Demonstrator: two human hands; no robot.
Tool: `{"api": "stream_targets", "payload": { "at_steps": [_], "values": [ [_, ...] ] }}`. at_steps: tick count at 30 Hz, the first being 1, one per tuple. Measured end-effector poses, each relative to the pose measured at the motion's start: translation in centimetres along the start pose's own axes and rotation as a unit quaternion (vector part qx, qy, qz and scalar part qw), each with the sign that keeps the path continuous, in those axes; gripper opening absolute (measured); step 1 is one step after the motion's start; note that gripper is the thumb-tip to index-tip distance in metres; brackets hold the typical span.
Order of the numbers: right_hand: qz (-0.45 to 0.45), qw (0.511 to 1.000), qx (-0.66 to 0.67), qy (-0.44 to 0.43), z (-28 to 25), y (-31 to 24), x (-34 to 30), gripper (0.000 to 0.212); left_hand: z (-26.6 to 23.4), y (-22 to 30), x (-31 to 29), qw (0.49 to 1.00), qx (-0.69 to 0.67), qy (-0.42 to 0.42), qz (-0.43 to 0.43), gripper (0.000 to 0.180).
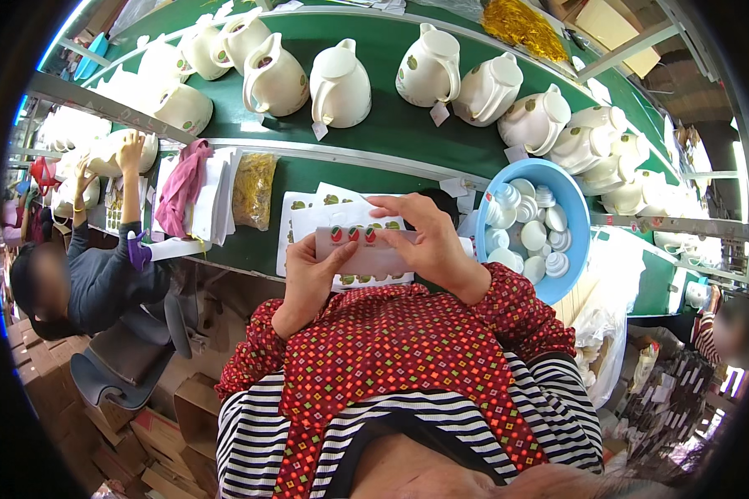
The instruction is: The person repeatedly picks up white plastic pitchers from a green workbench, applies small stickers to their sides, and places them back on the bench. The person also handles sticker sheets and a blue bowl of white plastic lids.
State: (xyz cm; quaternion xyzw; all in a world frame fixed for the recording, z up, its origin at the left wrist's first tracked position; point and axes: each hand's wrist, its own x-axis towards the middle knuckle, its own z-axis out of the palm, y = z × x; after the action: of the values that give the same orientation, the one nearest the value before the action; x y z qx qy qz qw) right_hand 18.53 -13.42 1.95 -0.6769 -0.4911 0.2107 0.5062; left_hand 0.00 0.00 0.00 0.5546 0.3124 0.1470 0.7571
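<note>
1. Left hand (312, 279) grips the left end of a pale sticker strip (379, 259), its thumb on the face just below the red stickers (354, 234).
2. Right hand (437, 245) curls at the strip's other end, forefinger raised, thumb near the edge; I cannot tell whether it pinches anything.
3. The strip is held above leaf-sticker sheets (304, 220) on the green tabletop (262, 245), left of the blue basin (578, 241) of white lids (534, 235).
4. If this is peeling, bend the backing slightly so a sticker's edge lifts.
5. Best to take that edge with the fingertips, touching little adhesive, and pull slowly to avoid creasing.
</note>
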Motion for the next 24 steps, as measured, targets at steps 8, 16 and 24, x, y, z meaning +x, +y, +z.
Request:
{"api": "stream_targets", "payload": {
  "at_steps": [8,16,24],
  "values": [
    [-0.076,0.994,-0.068,-0.028,0.3,0.4,0.3,0.055,0.7,-1.7,2.0,0.988,-0.118,0.042,-0.093,0.023],
    [0.082,0.996,-0.008,0.043,-2.0,4.0,-1.4,0.042,-10.6,-17.7,9.3,0.915,0.385,0.028,-0.115,0.052],
    [0.164,0.980,-0.041,0.102,-5.8,4.9,-3.5,0.019,-8.5,-6.9,21.4,0.867,0.455,0.091,0.180,0.084]
  ]
}}
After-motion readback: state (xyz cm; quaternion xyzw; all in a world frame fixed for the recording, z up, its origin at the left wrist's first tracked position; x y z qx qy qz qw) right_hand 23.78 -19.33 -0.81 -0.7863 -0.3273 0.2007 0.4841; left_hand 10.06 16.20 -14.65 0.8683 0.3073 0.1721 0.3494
